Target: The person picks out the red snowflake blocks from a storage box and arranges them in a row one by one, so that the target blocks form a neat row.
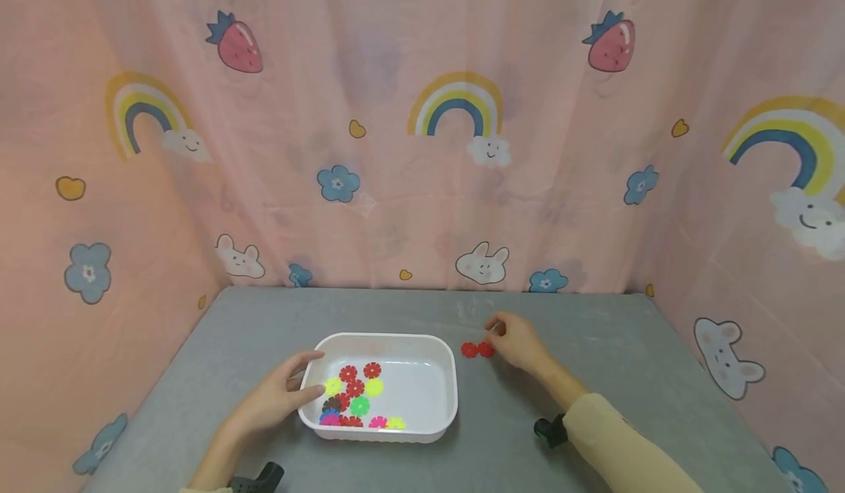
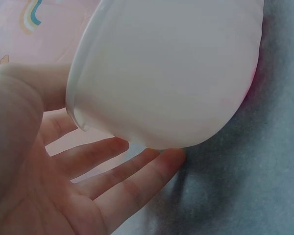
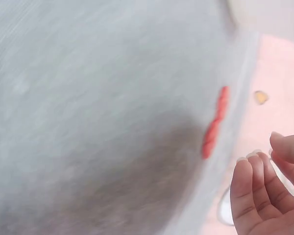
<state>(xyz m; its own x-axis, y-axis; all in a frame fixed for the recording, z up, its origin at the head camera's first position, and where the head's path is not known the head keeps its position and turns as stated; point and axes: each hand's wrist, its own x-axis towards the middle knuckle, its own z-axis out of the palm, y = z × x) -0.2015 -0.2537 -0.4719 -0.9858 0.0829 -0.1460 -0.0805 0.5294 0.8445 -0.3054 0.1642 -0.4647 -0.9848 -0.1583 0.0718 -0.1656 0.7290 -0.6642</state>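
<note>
My left hand (image 1: 280, 390) holds the left end of a white plastic tray (image 1: 444, 390), thumb over the rim and fingers against the outer wall. In the left wrist view, the fingertips (image 2: 174, 159) meet the underside of the tray's curved wall. My right hand (image 1: 518, 342) hovers just past two red notched discs (image 1: 469, 350), which are snowflake-type building pieces lying edge to edge on the table. The right wrist view shows these discs edge-on, with the right thumb (image 3: 289, 149) and fingers loosely bent near each other and nothing visible between them.
Inside the tray, several notched discs in red, yellow, green (image 1: 359, 406), pink and blue are gathered toward the left and front. The grey table (image 1: 561, 317) is enclosed by a pink patterned curtain (image 1: 396, 221) at the back and sides.
</note>
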